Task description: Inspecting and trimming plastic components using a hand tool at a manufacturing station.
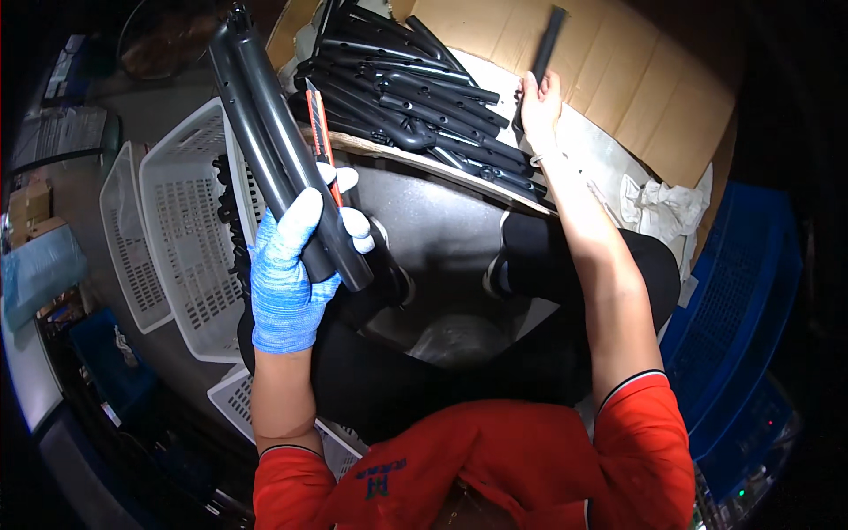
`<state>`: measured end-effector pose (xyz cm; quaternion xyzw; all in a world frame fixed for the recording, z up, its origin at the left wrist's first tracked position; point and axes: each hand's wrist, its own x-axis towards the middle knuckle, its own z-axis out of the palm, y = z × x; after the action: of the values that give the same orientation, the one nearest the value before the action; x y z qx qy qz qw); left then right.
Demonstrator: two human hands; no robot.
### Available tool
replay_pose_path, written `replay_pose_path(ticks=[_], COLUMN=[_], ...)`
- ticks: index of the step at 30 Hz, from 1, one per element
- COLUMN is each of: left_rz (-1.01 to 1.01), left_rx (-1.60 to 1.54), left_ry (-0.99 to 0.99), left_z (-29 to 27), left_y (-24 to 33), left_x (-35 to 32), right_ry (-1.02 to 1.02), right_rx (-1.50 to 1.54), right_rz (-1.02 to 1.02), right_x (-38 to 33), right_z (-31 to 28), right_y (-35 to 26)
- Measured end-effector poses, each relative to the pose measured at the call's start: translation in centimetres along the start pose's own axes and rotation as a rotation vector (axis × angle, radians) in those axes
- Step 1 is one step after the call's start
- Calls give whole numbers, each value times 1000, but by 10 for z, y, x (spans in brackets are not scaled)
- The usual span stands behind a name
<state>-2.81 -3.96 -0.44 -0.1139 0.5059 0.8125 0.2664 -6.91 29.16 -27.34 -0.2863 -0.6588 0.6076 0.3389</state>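
Left hand (287,274), in a blue-and-white knit glove: fingers wrapped round two long dark plastic tubes (274,141), held upright-tilted above the lap; a red utility knife (320,132) pinned against them by the same grip. Tubes glossy, curved near the top, apparently holed along one side.

Right hand (541,104), bare: closed round a short black bar (546,42), at the far edge of a heap of black tube parts (415,97) on a board.

Cardboard box (636,79) walled in the right side. White perforated baskets (177,221) stood close on the left. Blue crate (742,291) at right. Open floor lay between the knees.
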Motion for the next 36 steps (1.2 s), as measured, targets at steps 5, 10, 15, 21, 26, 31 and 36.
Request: replay_pose_path(ticks=[5,10,15,21,26,31,36], left_rz=[9,-69,-20,14,-5,-34,-79], left_rx=[11,2,77,91,18,6,-48], left_ry=[15,25,24,60,10,-10,-59], left_z=[-5,-1,2,-8,-1,8,7], left_y=[1,-4,-5,0,3,1,-1], left_x=[-10,-7,-6,-7,-10,-9,-11], right_ry=[-537,-560,-527,-380,-829,-951,-570], right_rx=[-605,-854,-1027,-686,-1416,-1531,-1423], right_rz=[-266,-663,-626,-707,-84,457,1], right_x=[-47,-80,-92,-85,-46,-46,-36], right_z=[64,131,185,138,-12,-77,-70], right_y=[-115,-99,-89,-95,-69,-11,-62])
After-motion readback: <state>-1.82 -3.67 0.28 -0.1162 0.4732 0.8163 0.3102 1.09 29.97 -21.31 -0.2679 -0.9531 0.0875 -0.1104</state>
